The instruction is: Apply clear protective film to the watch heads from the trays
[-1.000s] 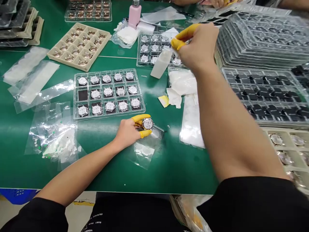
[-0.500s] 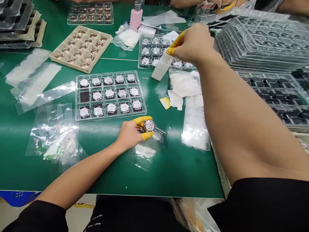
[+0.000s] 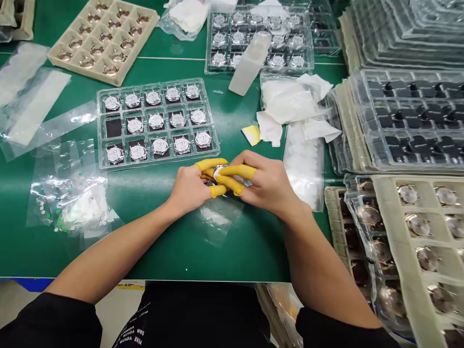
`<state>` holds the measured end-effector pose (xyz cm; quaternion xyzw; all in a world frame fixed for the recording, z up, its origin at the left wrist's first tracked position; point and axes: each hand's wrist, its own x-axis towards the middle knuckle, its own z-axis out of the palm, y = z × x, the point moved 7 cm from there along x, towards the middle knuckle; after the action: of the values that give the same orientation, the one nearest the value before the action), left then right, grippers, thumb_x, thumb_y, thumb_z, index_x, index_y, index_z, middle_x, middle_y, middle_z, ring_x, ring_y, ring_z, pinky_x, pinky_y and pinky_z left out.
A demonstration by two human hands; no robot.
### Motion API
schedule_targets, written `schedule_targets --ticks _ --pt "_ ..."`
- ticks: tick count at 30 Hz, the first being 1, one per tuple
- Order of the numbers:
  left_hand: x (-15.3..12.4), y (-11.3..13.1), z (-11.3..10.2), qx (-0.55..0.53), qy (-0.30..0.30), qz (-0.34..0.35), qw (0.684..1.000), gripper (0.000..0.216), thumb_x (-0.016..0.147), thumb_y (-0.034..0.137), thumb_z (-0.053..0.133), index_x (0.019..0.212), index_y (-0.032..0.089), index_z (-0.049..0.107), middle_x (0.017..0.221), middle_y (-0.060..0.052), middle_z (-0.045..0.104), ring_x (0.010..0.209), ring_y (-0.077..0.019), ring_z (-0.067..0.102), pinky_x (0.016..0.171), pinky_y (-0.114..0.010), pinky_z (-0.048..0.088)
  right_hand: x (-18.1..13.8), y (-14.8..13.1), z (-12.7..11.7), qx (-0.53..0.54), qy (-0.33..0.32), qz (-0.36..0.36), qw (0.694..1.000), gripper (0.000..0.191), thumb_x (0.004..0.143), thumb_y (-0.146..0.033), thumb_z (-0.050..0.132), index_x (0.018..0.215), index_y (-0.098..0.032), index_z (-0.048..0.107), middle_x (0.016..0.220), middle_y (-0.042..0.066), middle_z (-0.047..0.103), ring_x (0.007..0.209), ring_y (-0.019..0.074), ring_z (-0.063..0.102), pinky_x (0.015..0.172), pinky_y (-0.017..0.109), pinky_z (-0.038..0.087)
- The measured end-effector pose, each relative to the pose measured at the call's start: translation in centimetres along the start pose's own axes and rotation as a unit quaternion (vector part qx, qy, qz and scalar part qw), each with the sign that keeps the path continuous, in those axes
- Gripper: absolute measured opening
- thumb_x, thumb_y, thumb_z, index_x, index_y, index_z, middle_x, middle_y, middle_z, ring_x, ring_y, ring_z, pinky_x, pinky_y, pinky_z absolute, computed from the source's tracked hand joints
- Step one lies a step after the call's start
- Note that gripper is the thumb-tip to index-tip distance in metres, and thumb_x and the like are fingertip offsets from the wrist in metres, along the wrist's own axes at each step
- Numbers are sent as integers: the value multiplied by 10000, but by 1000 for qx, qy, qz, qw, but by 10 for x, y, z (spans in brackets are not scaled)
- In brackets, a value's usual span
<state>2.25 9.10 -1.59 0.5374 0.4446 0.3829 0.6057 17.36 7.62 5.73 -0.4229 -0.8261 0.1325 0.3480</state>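
Near the front middle of the table, my left hand holds a silver watch case between its fingers, most of it covered by fingertips. My right hand has come to the same spot, its thumb and finger closed at the watch case on a small white piece of film. Both hands wear yellow finger cots. Just behind them lies a clear plastic tray of watch cases, backs up, with one bare black pocket at left. A small clear bag lies under the hands.
A frosted strip leans over a second clear tray. Further left is a beige tray of rose-gold watches. Stacked trays fill the right side. White wipes and loose plastic scraps lie about.
My right hand has let go of the frosted strip, leaving it on the far tray, and has come back to the watch case in my left hand. The view has tilted downward.
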Motion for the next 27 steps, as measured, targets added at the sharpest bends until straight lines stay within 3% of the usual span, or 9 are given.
schedule_targets --ticks 3,6,10,13,17,20,24,27 --pt "0 0 -1 -2 4 -5 1000 602 635 237 888 1223 165 780 907 -35 805 806 -165 752 830 -306 655 0 7 0 -18 4 20 1000 155 977 -357 678 949 -255 791 878 61 719 762 177 649 641 325 480" --pt "-1 2 -1 4 0 -4 1000 590 629 222 891 1207 168 786 929 -37 808 826 -170 756 848 -313 656 0 7 5 33 -23 5 999 158 988 -356 667 972 -262 793 891 52 715 774 168 661 637 309 486" --pt "-2 1 -3 -8 11 -13 1000 615 624 234 911 1222 174 781 926 -33 810 842 -176 766 861 -315 663 -1 11 1 42 23 6 999 116 981 -315 691 983 -247 784 877 42 690 759 158 646 623 298 465" --pt "-2 0 -3 -13 9 -19 1000 610 608 222 917 1201 170 786 934 -33 809 844 -170 764 878 -316 665 -1 8 6 77 -10 -21 997 82 973 -285 711 986 -243 779 862 28 672 712 138 614 598 282 448" --pt "-2 -1 -3 -2 9 -23 1000 622 605 230 927 1209 183 786 926 -29 806 838 -171 762 862 -316 665 -1 11 1 52 36 -3 998 83 970 -275 714 1001 -233 778 865 31 653 705 136 591 579 283 410" --pt "-2 0 -3 -16 7 -26 1000 627 593 225 931 1200 171 786 949 -40 816 865 -182 773 900 -333 666 -1 9 5 66 5 -18 998 92 979 -290 703 981 -234 775 856 25 648 702 131 593 594 281 420" --pt "-3 0 -4 -35 16 -35 999 653 586 230 942 1213 161 775 953 -43 817 865 -188 778 880 -330 673 -2 11 3 36 27 17 999 149 993 -355 695 982 -232 778 857 32 656 702 136 589 586 291 397" --pt "-3 0 -4 -40 20 -34 998 663 579 240 957 1211 154 772 976 -52 820 878 -189 784 892 -326 675 -1 7 10 59 -8 15 998 159 995 -379 692 979 -247 781 844 26 657 691 135 589 589 295 407"
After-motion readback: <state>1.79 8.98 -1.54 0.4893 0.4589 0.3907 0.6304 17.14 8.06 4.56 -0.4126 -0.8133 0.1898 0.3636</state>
